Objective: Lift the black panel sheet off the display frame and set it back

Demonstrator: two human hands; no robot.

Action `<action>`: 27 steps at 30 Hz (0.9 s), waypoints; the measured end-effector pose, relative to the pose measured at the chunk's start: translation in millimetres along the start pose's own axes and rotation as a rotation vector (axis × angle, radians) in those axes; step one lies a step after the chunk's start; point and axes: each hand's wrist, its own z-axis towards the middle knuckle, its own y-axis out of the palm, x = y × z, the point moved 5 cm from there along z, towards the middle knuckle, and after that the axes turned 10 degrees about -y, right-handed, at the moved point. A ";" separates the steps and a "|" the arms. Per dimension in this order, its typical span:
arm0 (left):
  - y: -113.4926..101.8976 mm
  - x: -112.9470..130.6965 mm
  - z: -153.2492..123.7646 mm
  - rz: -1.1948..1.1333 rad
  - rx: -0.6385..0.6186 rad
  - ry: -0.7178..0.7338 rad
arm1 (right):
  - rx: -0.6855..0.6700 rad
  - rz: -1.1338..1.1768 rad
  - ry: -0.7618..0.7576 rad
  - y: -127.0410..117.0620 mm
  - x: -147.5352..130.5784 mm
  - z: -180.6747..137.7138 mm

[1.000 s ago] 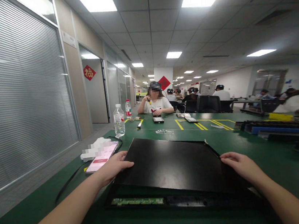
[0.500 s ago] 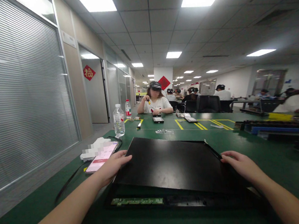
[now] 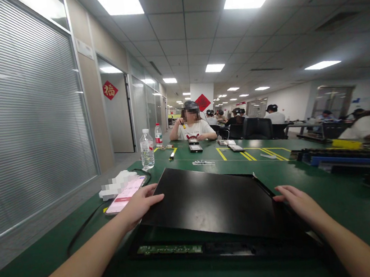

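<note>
A black screen panel (image 3: 207,203) lies tilted before me, its left edge raised above the dark frame (image 3: 270,247) beneath. Along the near side of that frame runs a strip of green circuit board (image 3: 170,249). My left hand (image 3: 145,203) grips the panel's left edge, thumb on top and the other fingers at or under the rim. At the right edge is my right hand (image 3: 293,199), fingers stretched out and slightly apart. Its thumb tip seems to touch the rim, and nothing shows between the fingers.
A phone (image 3: 124,198) and a pixelated white item (image 3: 118,183) lie left, near a black cable (image 3: 84,226). Water bottles (image 3: 147,149) stand beyond. Across the green table sits a person (image 3: 192,126) with small drive-like boxes (image 3: 196,148). Dark strip parts (image 3: 337,159) lie right.
My right hand's fingertips have spread slightly apart at the panel's right edge. The panel's left side has shifted up a little with my left hand.
</note>
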 end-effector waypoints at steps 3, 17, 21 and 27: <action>-8.7 1.2 4.7 0.265 0.141 0.135 | -0.008 -0.012 -0.018 -0.5 1.3 1.6; -7.5 1.5 4.8 0.622 0.164 0.187 | -0.021 0.031 -0.037 -0.8 -0.5 -0.9; -8.4 0.3 6.4 0.656 0.165 0.201 | -0.027 0.020 -0.036 -1.1 0.2 -0.7; -11.3 -2.8 9.3 0.728 0.203 0.172 | -0.026 0.005 -0.049 -1.9 -1.1 -0.6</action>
